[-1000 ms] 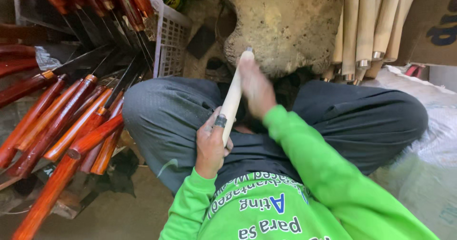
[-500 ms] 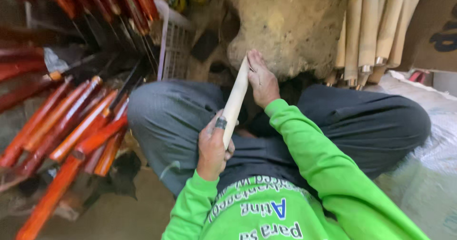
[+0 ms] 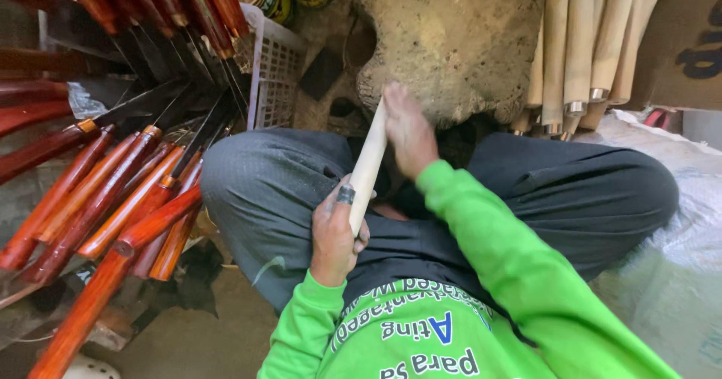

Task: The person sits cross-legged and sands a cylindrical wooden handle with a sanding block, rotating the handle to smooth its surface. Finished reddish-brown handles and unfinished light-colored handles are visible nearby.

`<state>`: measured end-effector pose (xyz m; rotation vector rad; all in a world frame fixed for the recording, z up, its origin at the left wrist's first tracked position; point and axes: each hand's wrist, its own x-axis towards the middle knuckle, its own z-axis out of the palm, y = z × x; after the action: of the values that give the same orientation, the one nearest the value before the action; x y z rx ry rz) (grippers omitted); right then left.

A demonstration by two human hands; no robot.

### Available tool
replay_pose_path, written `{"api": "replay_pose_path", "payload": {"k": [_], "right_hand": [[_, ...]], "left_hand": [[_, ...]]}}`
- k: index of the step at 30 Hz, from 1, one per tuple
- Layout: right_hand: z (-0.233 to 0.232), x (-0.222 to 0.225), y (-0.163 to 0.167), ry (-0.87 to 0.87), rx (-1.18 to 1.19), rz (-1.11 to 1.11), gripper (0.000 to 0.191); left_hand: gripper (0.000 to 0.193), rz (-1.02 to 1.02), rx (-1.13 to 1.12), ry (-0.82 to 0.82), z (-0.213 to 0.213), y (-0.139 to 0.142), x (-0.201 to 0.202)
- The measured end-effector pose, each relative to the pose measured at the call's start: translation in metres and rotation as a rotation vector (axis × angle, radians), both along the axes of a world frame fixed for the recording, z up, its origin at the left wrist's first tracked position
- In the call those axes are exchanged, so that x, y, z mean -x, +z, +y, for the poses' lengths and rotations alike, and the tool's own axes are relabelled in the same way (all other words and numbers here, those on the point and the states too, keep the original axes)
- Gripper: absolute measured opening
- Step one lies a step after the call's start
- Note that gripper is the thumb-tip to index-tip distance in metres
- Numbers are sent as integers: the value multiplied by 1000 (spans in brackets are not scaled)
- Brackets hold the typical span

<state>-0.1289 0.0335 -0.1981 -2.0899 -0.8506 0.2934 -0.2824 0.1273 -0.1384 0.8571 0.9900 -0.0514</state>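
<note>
1. The left hand (image 3: 335,236) is closed around the lower end of a pale wooden handle (image 3: 368,165), fingers wrapped over it and the thumb side up; a dark ring sits on one finger
2. The handle rises from that grip over the person's lap, tilted slightly to the right, and its top end reaches the foot of the big rough stone (image 3: 451,40) in front of the crossed legs
3. The right hand (image 3: 410,131) lies against the upper part of the handle, fingers stretched up along its right side and pressed to the wood; whether anything is held between palm and wood I cannot tell
4. Both arms wear bright green sleeves, and the legs in grey trousers (image 3: 278,191) are folded under the work
5. To the left, a fan of tools with red-brown varnished handles (image 3: 113,206) and dark blades leans toward a white plastic basket (image 3: 274,71)
6. At the top right, a bundle of unvarnished pale handles (image 3: 583,40) stands just beside the stone, some with metal ferrules at their lower ends
7. A white woven sack (image 3: 677,274) lies along the right edge of the floor
</note>
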Motion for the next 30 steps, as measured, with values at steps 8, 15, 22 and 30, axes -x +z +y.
{"api": "replay_pose_path", "payload": {"k": [8,15,22,30], "right_hand": [[4,22,12,-271,264,833,44],[-7,27,10,113,6,-23,51],[-3,12,-1,-56,-83,152,50],[-13,41,29,130,-114,207,57]], "left_hand": [[46,26,33,22,1,-3,2],[46,38,54,53,2,-2,0],[47,-20,49,28,2,-1,0],[47,-18,54,50,2,0,0]]}}
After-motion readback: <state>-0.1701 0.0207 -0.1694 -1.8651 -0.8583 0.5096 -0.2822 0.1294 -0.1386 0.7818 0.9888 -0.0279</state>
